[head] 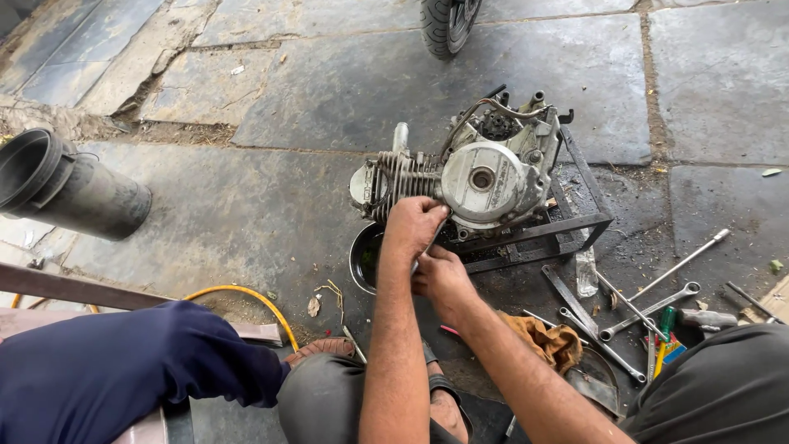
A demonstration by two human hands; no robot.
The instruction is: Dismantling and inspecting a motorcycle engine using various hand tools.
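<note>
An engine [472,177] is propped on a metal stand [567,226] at mid-scene, far of the knees; the left hand [413,226] is closed around a slim tool [434,236] at its near lower edge, the right hand [444,279] pressed just beneath, its grip hidden. A slip could be caused by oily metal, knuckles driven into the fins [403,177]. The bowl [366,256] below could be tipped, and the engine rocked off by hard levering.

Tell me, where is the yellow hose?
In the head view, the yellow hose curves over the stone floor at lower left, between a person's dark blue sleeve and the metal bowl under the engine.
</note>
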